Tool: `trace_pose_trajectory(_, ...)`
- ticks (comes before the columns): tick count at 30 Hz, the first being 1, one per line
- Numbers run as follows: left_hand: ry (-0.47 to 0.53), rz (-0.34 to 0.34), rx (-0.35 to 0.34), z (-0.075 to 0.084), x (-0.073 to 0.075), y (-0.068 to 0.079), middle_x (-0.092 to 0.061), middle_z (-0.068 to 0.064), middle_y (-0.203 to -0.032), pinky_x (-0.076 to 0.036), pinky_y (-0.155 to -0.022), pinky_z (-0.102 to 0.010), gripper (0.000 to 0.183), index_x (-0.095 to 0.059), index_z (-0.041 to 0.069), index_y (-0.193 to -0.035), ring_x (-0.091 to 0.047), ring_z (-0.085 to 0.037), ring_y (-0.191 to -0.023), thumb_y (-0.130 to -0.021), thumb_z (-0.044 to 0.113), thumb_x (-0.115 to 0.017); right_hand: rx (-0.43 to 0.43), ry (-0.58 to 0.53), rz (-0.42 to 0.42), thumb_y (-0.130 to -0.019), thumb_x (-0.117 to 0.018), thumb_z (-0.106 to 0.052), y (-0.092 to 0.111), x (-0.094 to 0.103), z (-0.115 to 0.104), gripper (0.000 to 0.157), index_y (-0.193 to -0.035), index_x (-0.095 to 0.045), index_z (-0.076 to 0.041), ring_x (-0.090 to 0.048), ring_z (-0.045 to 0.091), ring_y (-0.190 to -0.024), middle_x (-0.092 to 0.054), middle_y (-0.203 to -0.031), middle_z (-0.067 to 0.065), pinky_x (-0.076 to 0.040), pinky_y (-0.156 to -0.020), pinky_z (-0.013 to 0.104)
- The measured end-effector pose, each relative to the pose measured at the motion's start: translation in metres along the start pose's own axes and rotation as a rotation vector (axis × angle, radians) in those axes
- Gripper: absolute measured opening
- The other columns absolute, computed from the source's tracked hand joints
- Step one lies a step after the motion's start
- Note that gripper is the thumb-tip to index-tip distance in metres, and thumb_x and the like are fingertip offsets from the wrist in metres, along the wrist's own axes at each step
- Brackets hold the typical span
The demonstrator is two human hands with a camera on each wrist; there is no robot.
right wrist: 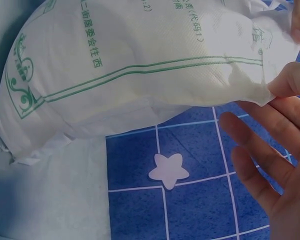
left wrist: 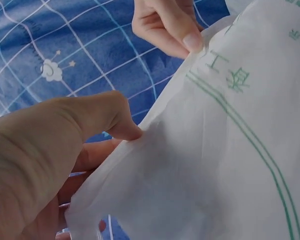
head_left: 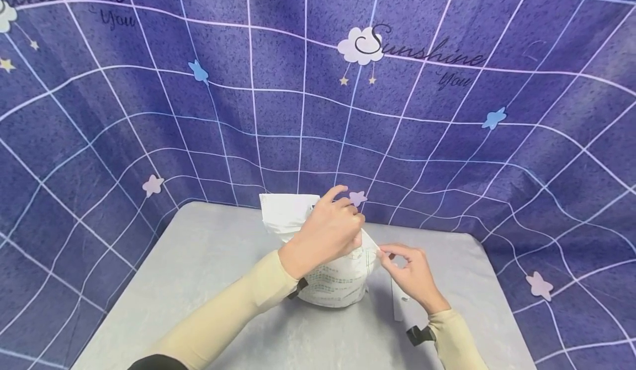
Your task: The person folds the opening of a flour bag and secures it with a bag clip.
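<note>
A white paper-like bag [head_left: 334, 288] with green printed lines and Chinese characters stands on the table, its lower part bulging. My left hand [head_left: 330, 229] reaches over it and pinches its upper edge between thumb and fingers, as the left wrist view shows close up. The bag's open-looking flap [head_left: 285, 210] sticks up to the left of that hand. With thumb and forefinger, my right hand [head_left: 412, 273] pinches the right end of the same edge, the other fingers spread apart in the right wrist view. What the bag contains is hidden.
The grey table [head_left: 208, 281] lies under the bag. Beside the right forearm is a flat white piece [head_left: 399, 304] on the table. Behind and around hangs a purple-blue cloth [head_left: 278, 110] with grid lines, stars and clouds.
</note>
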State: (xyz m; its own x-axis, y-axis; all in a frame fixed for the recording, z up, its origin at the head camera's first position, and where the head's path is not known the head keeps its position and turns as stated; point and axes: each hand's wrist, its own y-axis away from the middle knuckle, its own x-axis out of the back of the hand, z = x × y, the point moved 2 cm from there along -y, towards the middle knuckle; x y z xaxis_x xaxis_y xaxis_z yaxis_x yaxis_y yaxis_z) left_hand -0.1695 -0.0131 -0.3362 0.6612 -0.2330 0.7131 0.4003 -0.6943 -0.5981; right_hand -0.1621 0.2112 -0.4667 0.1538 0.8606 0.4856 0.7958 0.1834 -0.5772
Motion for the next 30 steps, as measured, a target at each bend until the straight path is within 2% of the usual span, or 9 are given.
trace_pose_trajectory(6,0.049,0.022,0.013,-0.007,0.003,0.002,-0.071,0.007,-0.071,-0.046,-0.114,-0.041,0.006,-0.079,0.02,-0.077,-0.069,-0.015,-0.075,-0.078,0.021,-0.074,-0.001,0.002,-0.005,-0.092,-0.077,-0.001,0.0,0.0,0.0,0.015,-0.098,-0.086,-0.011,-0.067,0.009,-0.078,-0.08,-0.088,0.002,-0.052,-0.071,0.018)
trace_pose_trajectory(15,0.1,0.003,0.03,-0.016,0.006,0.005,-0.071,0.009,-0.072,-0.048,-0.113,-0.04,0.008,-0.078,0.022,-0.076,-0.068,-0.016,-0.073,-0.079,0.018,-0.072,-0.012,0.011,-0.014,-0.092,-0.079,-0.003,0.003,0.001,0.001,0.014,-0.099,-0.086,-0.011,-0.067,0.008,-0.079,-0.08,-0.089,0.003,-0.053,-0.069,0.021)
trace_pose_trajectory(23,0.117,0.066,0.055,-0.026,0.011,0.006,-0.068,0.007,-0.066,-0.052,-0.105,-0.037,0.012,-0.075,0.022,-0.07,-0.067,-0.018,-0.071,-0.081,0.019,-0.071,-0.025,0.004,-0.011,-0.091,-0.078,-0.002,0.002,0.002,0.0,0.015,-0.099,-0.086,-0.013,-0.067,0.009,-0.08,-0.08,-0.09,0.004,-0.052,-0.07,0.019)
trace_pose_trajectory(30,0.12,0.1,0.059,-0.033,0.015,0.009,-0.074,0.008,-0.073,-0.054,-0.102,-0.035,0.011,-0.081,0.022,-0.077,-0.067,-0.016,-0.071,-0.082,0.02,-0.072,-0.04,0.012,-0.016,-0.091,-0.079,-0.002,0.0,0.002,-0.001,0.016,-0.1,-0.086,-0.013,-0.067,0.009,-0.081,-0.08,-0.09,0.002,-0.053,-0.065,0.023)
